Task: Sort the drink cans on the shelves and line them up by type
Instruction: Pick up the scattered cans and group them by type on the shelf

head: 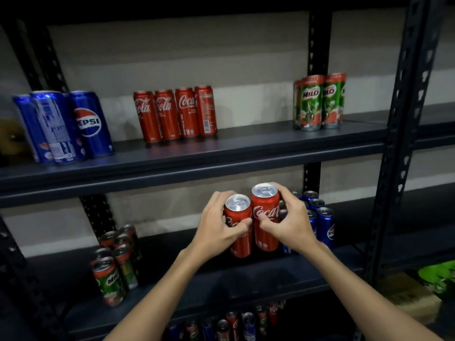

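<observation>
At lower centre the left hand (219, 227) grips one Coca-Cola can (238, 226) and the right hand (288, 220) grips another (266, 217), side by side (likely paired for one trip). Farther, upper centre, the Coca-Cola row (175, 114) awaits them.

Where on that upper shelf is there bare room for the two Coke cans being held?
Upper shelf: a bare stretch between the Coca-Cola row and the Milo cans, and a narrower gap between the Pepsi cans and the Coca-Cola row. The middle shelf around both hands is crowded.
</observation>
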